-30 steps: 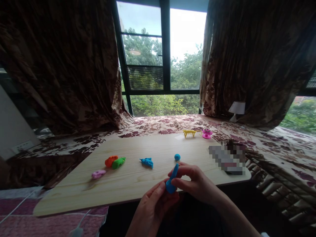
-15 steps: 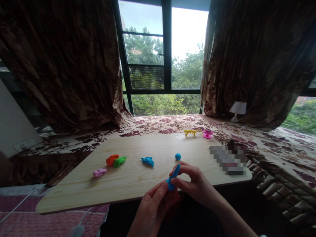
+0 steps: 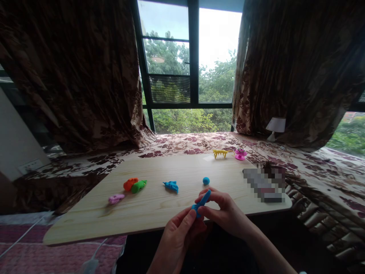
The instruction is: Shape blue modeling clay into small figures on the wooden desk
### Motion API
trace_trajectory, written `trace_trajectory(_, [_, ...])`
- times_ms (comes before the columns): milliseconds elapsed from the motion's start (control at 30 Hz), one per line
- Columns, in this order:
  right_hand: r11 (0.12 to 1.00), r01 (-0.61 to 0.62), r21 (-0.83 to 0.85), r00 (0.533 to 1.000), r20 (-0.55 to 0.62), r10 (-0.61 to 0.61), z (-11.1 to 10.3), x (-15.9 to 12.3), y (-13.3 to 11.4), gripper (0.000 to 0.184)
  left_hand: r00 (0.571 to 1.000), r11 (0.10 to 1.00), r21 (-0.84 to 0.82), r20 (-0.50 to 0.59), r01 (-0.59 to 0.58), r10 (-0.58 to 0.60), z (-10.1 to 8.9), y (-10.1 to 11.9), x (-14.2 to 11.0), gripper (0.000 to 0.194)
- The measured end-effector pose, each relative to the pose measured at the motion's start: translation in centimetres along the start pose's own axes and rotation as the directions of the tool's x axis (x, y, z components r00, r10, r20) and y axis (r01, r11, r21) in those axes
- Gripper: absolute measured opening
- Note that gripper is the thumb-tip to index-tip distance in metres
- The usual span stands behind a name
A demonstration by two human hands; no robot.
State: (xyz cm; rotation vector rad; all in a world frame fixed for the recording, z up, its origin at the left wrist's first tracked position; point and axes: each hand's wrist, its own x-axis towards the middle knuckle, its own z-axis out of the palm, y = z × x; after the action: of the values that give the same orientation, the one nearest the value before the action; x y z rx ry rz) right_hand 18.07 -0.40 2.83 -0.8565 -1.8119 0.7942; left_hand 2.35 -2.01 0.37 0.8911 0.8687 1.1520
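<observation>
Between my two hands is a piece of blue modelling clay (image 3: 204, 199) with a long tapered part pointing up and to the right. My left hand (image 3: 182, 226) pinches its lower end between thumb and fingers. With thumb and forefinger, my right hand (image 3: 224, 209) grips the tapered part from the right side. Just beyond my fingers a blue clay ball (image 3: 205, 180) rests on the wooden table (image 3: 137, 217). To the left of it lies a blue clay figure (image 3: 171, 186) with a pointed tip. Part of the held clay is hidden by my fingers.
Orange clay (image 3: 130, 184), green clay (image 3: 139, 186) and pink clay (image 3: 116, 198) lie at the table's left. A yellow animal figure (image 3: 220, 153) and a pink stand-like piece (image 3: 241, 153) are at the far edge. A pixelated object (image 3: 265, 186) is on the right. A lamp (image 3: 276, 125) stands behind.
The tapered part of the blue clay now leans further right, and the lower part has turned slightly in my fingers. Both hands keep their grip in nearly the same place.
</observation>
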Motion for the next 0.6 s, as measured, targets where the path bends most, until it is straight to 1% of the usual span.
trace_trajectory(33, [1.000,0.000,0.001,1.000,-0.016,0.000,-0.2,0.0,0.6,0.018,0.996,0.987,0.139,-0.007,-0.082,0.084,-0.3,-0.1,0.7,0.033])
trace_trajectory(67, [1.000,-0.006,-0.011,0.999,-0.040,0.005,-0.3,-0.1,1.3,0.024,0.979,0.931,0.310,0.002,-0.195,0.204,-0.6,-0.3,1.4,0.033])
trace_trajectory(100, [0.999,-0.015,-0.041,0.997,-0.076,0.012,-0.5,-0.1,2.0,0.030,0.943,0.820,0.480,0.049,-0.312,0.330,-0.9,-0.4,2.3,0.033])
trace_trajectory(133, [0.995,-0.024,-0.094,0.993,-0.117,0.013,-0.7,-0.2,2.8,0.035,0.893,0.677,0.621,0.085,-0.395,0.443,-1.2,-0.7,3.1,0.030])
trace_trajectory(167, [0.986,-0.029,-0.165,0.988,-0.152,0.004,-0.8,-0.3,3.5,0.037,0.857,0.546,0.719,0.134,-0.430,0.498,-1.4,-0.9,3.9,0.029])
trace_trajectory(233, [0.947,-0.010,-0.320,0.984,-0.174,-0.049,-0.6,-0.5,4.7,0.033,0.825,0.336,0.834,0.223,-0.437,0.519,-1.7,-1.5,5.2,0.028])
trace_trajectory(267, [0.923,0.011,-0.385,0.984,-0.162,-0.080,-0.4,-0.6,5.0,0.033,0.822,0.263,0.864,0.254,-0.430,0.509,-1.6,-1.7,5.6,0.028])
trace_trajectory(300, [0.900,0.035,-0.435,0.985,-0.136,-0.104,0.0,-0.7,5.3,0.035,0.821,0.210,0.882,0.273,-0.422,0.501,-1.6,-2.0,5.8,0.028])
trace_trajectory(333, [0.880,0.056,-0.472,0.988,-0.102,-0.118,0.4,-0.8,5.5,0.039,0.820,0.175,0.892,0.286,-0.416,0.495,-1.5,-2.1,5.8,0.028])
trace_trajectory(400, [0.849,0.083,-0.522,0.990,-0.052,-0.129,1.2,-1.0,5.5,0.044,0.820,0.153,0.895,0.300,-0.419,0.488,-1.3,-2.2,5.7,0.029])
trace_trajectory(500, [0.824,0.084,-0.560,0.992,-0.033,-0.123,2.1,-1.5,5.1,0.043,0.824,0.199,0.872,0.316,-0.448,0.471,-1.9,-2.0,5.5,0.035])
trace_trajectory(567, [0.810,0.068,-0.583,0.991,-0.054,-0.122,2.3,-1.7,4.7,0.035,0.826,0.236,0.863,0.296,-0.446,0.480,-2.9,-1.7,5.5,0.039])
trace_trajectory(600, [0.798,0.061,-0.600,0.991,-0.062,-0.122,2.4,-1.7,4.6,0.032,0.823,0.240,0.869,0.274,-0.434,0.497,-3.6,-1.6,5.6,0.039])
